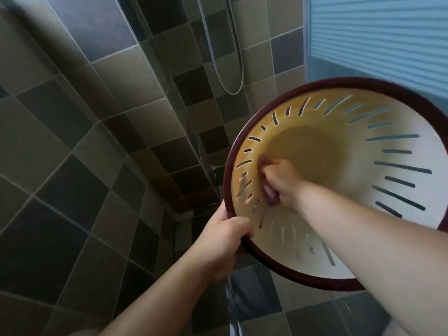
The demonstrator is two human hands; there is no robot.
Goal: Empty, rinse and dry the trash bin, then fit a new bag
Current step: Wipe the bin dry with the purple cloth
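Observation:
A round cream trash bin (378, 166) with slotted walls and a dark red rim is held up on its side, its mouth facing me. My left hand (225, 235) grips the rim at its lower left. Inside the bin, my right hand (278, 183) holds a small purplish cloth (268, 191) and presses it against the left inner wall. The cloth and the slots beside it are blurred. The bin's bottom looks yellowish and bare.
Grey and brown tiled walls fill the left and the middle. A metal shower hose (238, 76) hangs in a loop on the wall. A frosted window (378, 37) is at the upper right. A chrome pipe (232, 306) runs below the bin.

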